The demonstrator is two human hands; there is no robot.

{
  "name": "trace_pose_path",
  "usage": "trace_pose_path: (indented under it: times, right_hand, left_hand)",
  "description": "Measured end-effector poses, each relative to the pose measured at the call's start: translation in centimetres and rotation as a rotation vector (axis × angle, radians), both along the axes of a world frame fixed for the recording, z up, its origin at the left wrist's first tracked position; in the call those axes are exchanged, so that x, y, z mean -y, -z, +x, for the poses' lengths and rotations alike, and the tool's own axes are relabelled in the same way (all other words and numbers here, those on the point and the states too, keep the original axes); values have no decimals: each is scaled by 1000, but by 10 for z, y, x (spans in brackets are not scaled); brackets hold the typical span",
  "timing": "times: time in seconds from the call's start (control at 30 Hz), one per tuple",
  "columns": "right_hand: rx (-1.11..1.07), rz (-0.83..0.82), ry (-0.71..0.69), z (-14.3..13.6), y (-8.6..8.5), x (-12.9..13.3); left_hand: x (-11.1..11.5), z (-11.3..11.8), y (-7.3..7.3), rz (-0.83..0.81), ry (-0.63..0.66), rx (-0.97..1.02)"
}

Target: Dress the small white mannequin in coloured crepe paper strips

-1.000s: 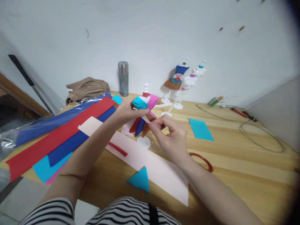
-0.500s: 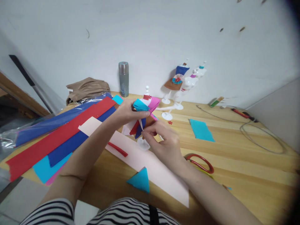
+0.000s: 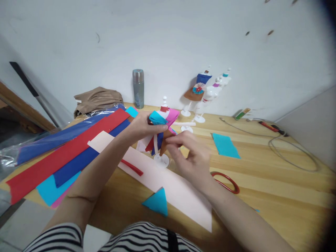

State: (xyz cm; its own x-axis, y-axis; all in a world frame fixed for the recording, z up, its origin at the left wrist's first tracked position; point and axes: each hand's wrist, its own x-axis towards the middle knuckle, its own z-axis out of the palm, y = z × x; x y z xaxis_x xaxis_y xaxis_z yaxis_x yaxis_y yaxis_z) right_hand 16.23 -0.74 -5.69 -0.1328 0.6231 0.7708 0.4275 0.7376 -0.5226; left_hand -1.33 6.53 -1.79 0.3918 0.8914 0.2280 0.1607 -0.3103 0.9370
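Observation:
A small white mannequin on a stand (image 3: 164, 109) is dressed in turquoise, pink, red, blue and brown pieces. My left hand (image 3: 143, 126) is closed round its waist from the left, the thumb across the front. Down the skirt's front hangs a narrow pale strip (image 3: 155, 142), beside a brown panel (image 3: 163, 145). My right hand (image 3: 189, 154) is at the skirt's right side, thumb and forefinger pinched near the brown panel; what they hold, if anything, is too small to make out. The stand's round base (image 3: 161, 160) shows below.
A pale pink sheet (image 3: 183, 196), a red strip (image 3: 132, 167) and a turquoise triangle (image 3: 157, 202) lie in front. Coloured strips (image 3: 70, 150) are on the left. Red-handled scissors (image 3: 228, 182), a turquoise rectangle (image 3: 226, 145) and a cable (image 3: 288, 166) lie right. Mannequins (image 3: 201, 84) and a flask (image 3: 138, 89) stand behind.
My right hand has let go of the pale strip's lower end and moved right and slightly up. The strip now hangs against the skirt. My left hand keeps its hold.

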Motion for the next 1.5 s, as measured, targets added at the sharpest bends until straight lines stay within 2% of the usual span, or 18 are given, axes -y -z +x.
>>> trace_pose_path:
  times: [0.1,0.13,0.27,0.43,0.6,0.77,0.97,1.17,1.37,1.5]
  right_hand:
    - [-23,58,197,18,-7,-14]
    - [-7,73,223,24,-9,-20]
    - [19,-42,119,35,-9,-38]
    - [-88,-239,23,30,-5,-41]
    - [-207,-282,42,28,-6,-40]
    - [-193,-325,-24,34,-11,-41]
    - [-196,-273,62,34,-10,-41]
    - [-197,-222,98,27,-8,-36]
    - [-205,-189,127,25,2,-44]
    - [-195,-183,113,22,6,-46]
  left_hand:
    - [-1,0,0,30,21,-27]
    - [0,0,0,35,30,-20]
    - [3,2,-1,-24,80,1]
    - [-1,3,4,-31,63,22]
    - [-4,4,8,-17,81,52]
    - [-3,5,7,-21,81,36]
    - [-4,-3,2,-28,87,-14]
    - [-4,-10,-3,-6,191,-38]
    - [-2,-18,-10,96,210,-146]
    - [1,-20,-16,89,158,-218]
